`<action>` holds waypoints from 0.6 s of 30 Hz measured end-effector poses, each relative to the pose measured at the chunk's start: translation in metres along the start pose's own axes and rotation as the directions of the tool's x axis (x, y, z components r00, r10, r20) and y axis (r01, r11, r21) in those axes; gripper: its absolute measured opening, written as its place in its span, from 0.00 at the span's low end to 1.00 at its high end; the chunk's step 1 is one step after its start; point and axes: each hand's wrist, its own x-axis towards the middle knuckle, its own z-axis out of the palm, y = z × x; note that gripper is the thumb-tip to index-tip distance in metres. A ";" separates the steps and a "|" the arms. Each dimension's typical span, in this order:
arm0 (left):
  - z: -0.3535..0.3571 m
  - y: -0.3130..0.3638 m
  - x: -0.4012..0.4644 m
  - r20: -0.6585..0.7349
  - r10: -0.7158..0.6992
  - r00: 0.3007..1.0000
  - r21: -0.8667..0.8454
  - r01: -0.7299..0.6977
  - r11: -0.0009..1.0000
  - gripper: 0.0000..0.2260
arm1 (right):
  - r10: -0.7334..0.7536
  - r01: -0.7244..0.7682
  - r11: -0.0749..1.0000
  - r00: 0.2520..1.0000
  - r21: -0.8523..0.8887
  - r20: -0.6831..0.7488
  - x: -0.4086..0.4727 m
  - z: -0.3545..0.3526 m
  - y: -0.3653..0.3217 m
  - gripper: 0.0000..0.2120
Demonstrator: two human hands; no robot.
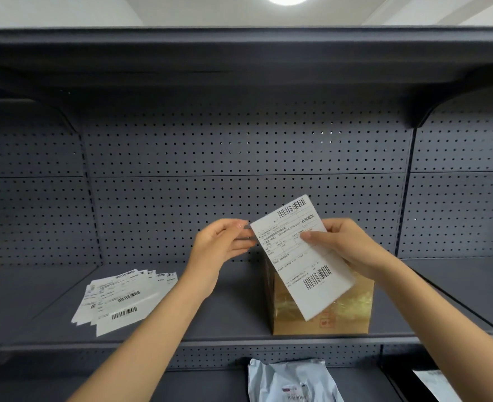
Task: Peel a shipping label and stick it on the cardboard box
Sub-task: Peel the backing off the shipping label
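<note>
A white shipping label (303, 256) with barcodes and printed text is held tilted in the air above a brown cardboard box (323, 311) that stands on the grey shelf (233, 309). My right hand (346, 248) grips the label's right edge, thumb on its face. My left hand (225, 242) pinches at the label's upper left corner with its fingertips. The label hides part of the box's top and front. Shiny tape runs across the box's front.
A fanned pile of more labels (120, 300) lies on the shelf at the left. A perforated back panel (239, 169) and an upper shelf (239, 56) close the bay. Below, a grey plastic mailer bag (291, 381) lies on the lower shelf.
</note>
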 end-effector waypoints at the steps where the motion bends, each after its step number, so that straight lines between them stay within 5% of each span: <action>1: 0.001 -0.001 0.000 0.018 -0.014 1.000 -0.004 0.015 1.000 0.06 | 0.003 -0.003 1.000 1.000 -0.002 0.008 0.000 -0.001 0.000 0.08; 18: 0.008 -0.011 -0.003 0.146 -0.052 0.988 0.080 0.040 0.996 0.08 | 0.038 -0.035 0.998 0.997 -0.048 0.062 0.005 -0.014 0.008 0.06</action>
